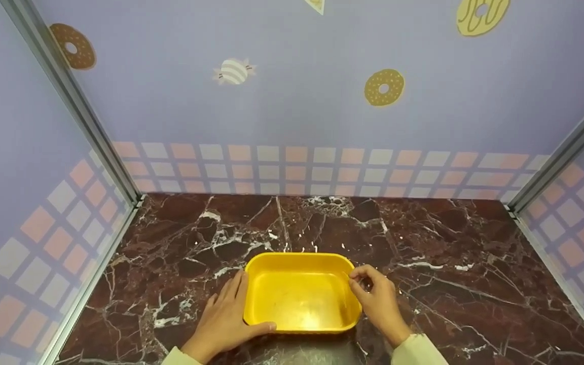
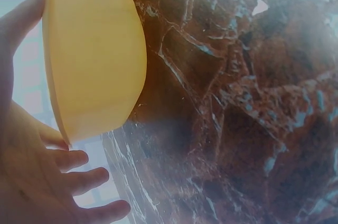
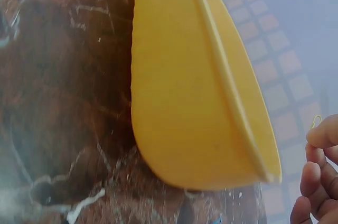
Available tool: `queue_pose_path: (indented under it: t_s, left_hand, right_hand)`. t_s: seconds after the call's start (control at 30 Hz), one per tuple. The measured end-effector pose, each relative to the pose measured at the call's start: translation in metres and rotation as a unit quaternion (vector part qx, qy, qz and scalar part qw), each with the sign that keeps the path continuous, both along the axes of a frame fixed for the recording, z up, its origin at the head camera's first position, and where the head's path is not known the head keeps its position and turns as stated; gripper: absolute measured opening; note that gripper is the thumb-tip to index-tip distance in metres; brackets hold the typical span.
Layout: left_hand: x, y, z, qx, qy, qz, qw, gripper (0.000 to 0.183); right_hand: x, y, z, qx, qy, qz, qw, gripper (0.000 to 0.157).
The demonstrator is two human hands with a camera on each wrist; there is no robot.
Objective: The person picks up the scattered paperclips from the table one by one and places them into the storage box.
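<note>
"Yellow clip (image 3: 317,121), pinched in the right grip (image 1: 380,301) by the right rim of the tub (image 1: 294,296)! How's it handle?"

"Probably light, springy, easily dropped; nip the wire's end. Left grip (image 1: 226,317), fingers extended, touches the tub's left side."

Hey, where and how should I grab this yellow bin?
I'd grip the yellow bin by the rim at both short ends, one hand from each side, thumbs over the edge: it faces open side up, with walls flaring toward that rim.
</note>
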State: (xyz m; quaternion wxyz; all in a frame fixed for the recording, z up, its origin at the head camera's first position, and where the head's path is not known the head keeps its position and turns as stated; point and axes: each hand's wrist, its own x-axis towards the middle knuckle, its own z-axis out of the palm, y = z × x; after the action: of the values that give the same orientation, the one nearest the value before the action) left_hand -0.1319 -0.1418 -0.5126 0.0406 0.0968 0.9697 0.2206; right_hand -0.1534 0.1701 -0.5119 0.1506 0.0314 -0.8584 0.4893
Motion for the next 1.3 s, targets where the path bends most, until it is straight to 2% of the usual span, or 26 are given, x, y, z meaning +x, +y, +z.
queue_pose_path:
  t_s: [0.33, 0.57, 0.8, 1.03, 1.3]
  left_hand:
    - [0.002, 0.001, -0.001, 0.000, -0.002, 0.009, 1.0000, 0.127]
    - [0.001, 0.002, 0.000, -0.002, 0.002, 0.003, 1.0000, 0.127]
    - [0.001, 0.001, 0.000, -0.004, 0.006, 0.002, 1.0000, 0.128]
    - [0.001, 0.001, -0.001, -0.006, 0.010, 0.003, 0.9999, 0.128]
    - [0.001, 0.000, -0.001, -0.011, 0.018, -0.001, 0.9998, 0.128]
  right_hand:
    - [0.000, -0.022, 0.002, -0.042, 0.006, 0.036, 0.998, 0.011]
    - [-0.004, -0.033, 0.001, -0.028, -0.003, 0.051, 0.998, 0.008]
    - [-0.005, -0.044, 0.002, -0.043, -0.015, 0.062, 0.997, 0.008]
    - [-0.007, -0.052, -0.004, -0.037, -0.019, 0.076, 0.996, 0.004]
    - [-0.007, -0.063, -0.009, -0.028, -0.043, 0.087, 0.995, 0.004]
